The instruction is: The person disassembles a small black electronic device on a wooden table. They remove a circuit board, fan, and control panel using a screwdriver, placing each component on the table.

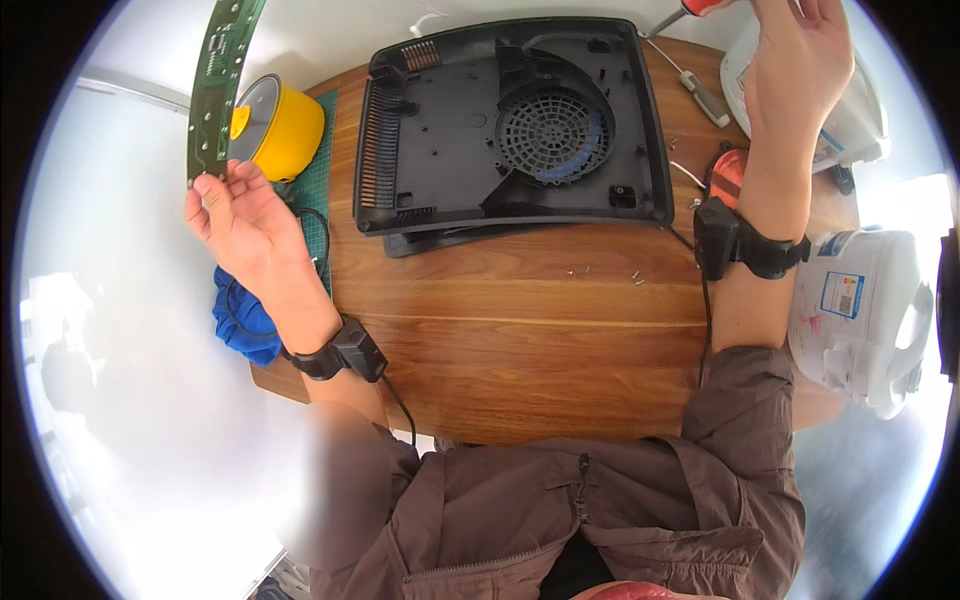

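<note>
My left hand (250,225) pinches the lower end of a long, narrow green circuit board (212,120), held upright at the left; its top runs past the picture's edge. At the top right my right hand (800,70) is raised, its fingertips partly cut off. A red-handled screwdriver (700,6) is in its grip, the shaft slanting down to the left. Between my hands a black plastic casing (450,150), with a round fan grille (555,135) and side vents, lies inside up on another flat black part (410,243).
Several small screws (637,278) lie on the wooden table (520,350). A yellow pot (292,130) stands on a green mat (314,235), near a blue cloth (245,320). Rightward are a grey-handled tool (705,98), an orange-red object (727,178) and a white container (860,310).
</note>
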A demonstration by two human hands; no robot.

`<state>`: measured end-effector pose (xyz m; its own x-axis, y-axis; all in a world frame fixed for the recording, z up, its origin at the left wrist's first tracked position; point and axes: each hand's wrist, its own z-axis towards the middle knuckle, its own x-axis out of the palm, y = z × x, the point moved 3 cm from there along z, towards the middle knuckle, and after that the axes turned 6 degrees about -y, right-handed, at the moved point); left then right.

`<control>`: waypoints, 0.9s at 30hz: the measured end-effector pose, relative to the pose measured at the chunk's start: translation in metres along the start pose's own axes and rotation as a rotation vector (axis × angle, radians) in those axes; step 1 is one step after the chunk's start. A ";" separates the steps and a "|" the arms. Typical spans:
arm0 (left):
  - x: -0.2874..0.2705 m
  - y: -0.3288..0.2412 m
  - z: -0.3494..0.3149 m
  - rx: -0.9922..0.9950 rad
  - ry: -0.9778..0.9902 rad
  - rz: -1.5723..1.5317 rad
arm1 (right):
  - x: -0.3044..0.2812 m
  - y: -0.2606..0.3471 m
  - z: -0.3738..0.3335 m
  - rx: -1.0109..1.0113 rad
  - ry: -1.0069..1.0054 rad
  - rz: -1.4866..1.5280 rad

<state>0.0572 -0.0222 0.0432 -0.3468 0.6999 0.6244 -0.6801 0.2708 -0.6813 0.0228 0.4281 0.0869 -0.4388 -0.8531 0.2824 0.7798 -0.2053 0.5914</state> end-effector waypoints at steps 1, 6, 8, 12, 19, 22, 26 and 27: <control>-0.003 -0.007 0.004 0.037 -0.001 0.024 | -0.001 0.001 0.000 -0.014 0.012 -0.012; -0.007 -0.041 0.008 0.370 -0.106 0.190 | 0.009 0.005 -0.006 0.016 -0.091 -0.119; -0.015 -0.052 0.010 0.514 -0.132 0.366 | 0.009 0.002 -0.006 0.022 -0.090 -0.123; -0.022 -0.058 0.004 0.751 -0.060 0.648 | 0.005 -0.002 -0.003 0.038 -0.077 -0.160; -0.046 -0.060 -0.006 0.703 0.020 0.589 | 0.002 -0.010 -0.002 0.088 -0.088 -0.081; -0.058 -0.076 -0.003 0.749 0.019 0.533 | 0.002 -0.012 -0.001 0.070 -0.073 -0.034; -0.045 -0.104 -0.007 0.910 0.073 0.506 | 0.001 -0.015 -0.001 0.079 -0.076 -0.026; -0.042 -0.107 -0.009 0.945 0.076 0.563 | 0.001 -0.014 -0.001 0.085 -0.079 -0.044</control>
<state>0.1505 -0.0750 0.0865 -0.7438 0.6118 0.2690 -0.6681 -0.6918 -0.2740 0.0120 0.4295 0.0776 -0.5080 -0.8029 0.3119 0.7202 -0.1973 0.6651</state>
